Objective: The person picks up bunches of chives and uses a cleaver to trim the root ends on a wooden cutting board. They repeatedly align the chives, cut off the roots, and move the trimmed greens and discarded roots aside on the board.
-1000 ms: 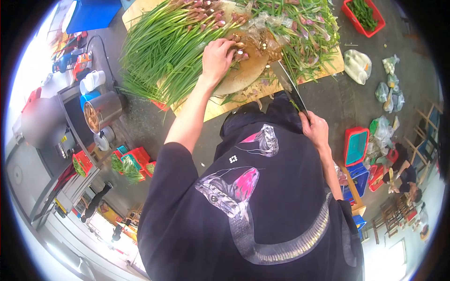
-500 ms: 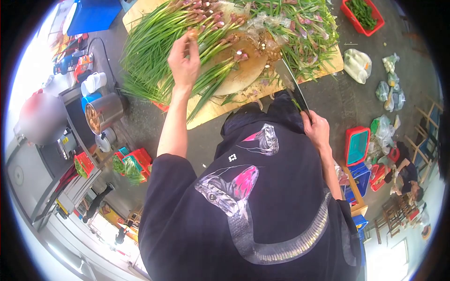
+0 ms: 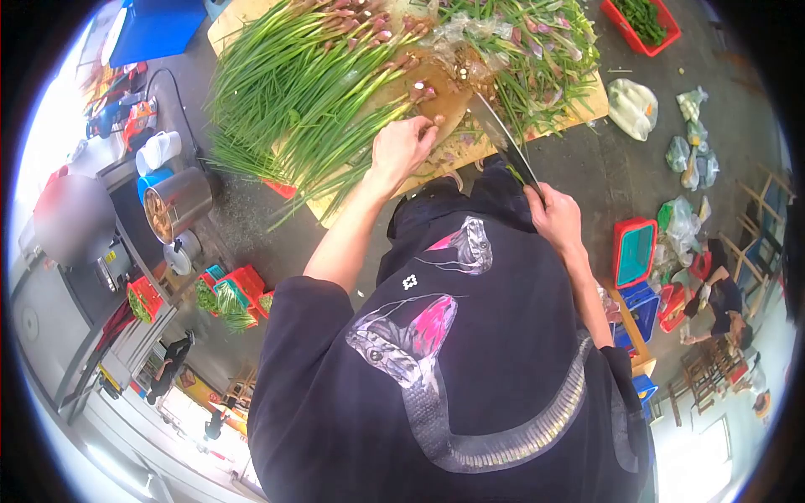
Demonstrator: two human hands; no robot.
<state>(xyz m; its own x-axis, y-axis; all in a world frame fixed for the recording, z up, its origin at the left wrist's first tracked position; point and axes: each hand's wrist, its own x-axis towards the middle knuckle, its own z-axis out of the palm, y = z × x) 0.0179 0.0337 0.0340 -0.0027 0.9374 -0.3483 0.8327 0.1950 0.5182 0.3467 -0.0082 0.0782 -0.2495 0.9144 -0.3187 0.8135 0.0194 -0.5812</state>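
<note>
Gripping a knife [image 3: 506,144] in the right hand [image 3: 557,218], clenched round the handle just off the near side of the table [image 3: 231,21]; blade-first towards the board [image 3: 450,104], with a strip of green along the metal. Bending the fingers of the left hand [image 3: 402,152] together at the near side of the board, beside the spring onions [image 3: 310,92]; cannot tell whether pinching anything at the tips. Lying on the left half of the table and partly over the board: those onions, leaves to the left, purplish bulbs towards the middle. Heaped to the right of the board: loose leaves [image 3: 553,71] with purple scraps, next to crumpled clear plastic [image 3: 471,35]. On the dark shirt [image 3: 511,352]: a printed snake [image 3: 409,356] with pink mouth, plus a small white badge [image 3: 410,282] of flower-like shape. Too small to read: a yellow label [image 3: 111,256] on kitchen equipment at far left, and a yellow-and-red sign [image 3: 198,391] lower down. On the floor beyond the table's right side: a filled white bag [image 3: 633,109].
</note>
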